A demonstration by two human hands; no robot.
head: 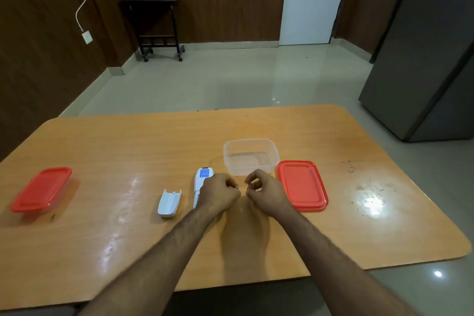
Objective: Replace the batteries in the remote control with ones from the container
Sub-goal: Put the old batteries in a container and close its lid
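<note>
Remote control: white remote control (202,182) lying face down at centre frame, long axis running away from the camera, a blue label near its far end; its near part is hidden under the left hand
Battery cover: one pale cover (169,202) lies hollow side up just left of the remote, apart from it
Batteries: none clearly seen; anything pinched in the fingers is too small to tell
Containers: two; one clear container (250,156) open and looking empty, right of centre, just beyond the hands; one closed container with a red lid (41,189) at the left edge of the frame
Loose lid: one red lid (302,185) lies flat, just right of the clear container
Left hand: left hand (220,191) curled, fingers closed together over the remote's near end; whether it holds something I cannot tell
Right hand: right hand (264,191) curled, fingertips pinched near the left hand's; contents cannot be told
Worktop: orange wood-grain worktop (128,251) with rounded corners, glossy, glare patches and dark specks at the right
Room: pale tiled floor, dark wood-panel walls, white door (313,2) upper right, small black side table (154,23) with a potted plant upper left, grey cabinet at the right edge
</note>
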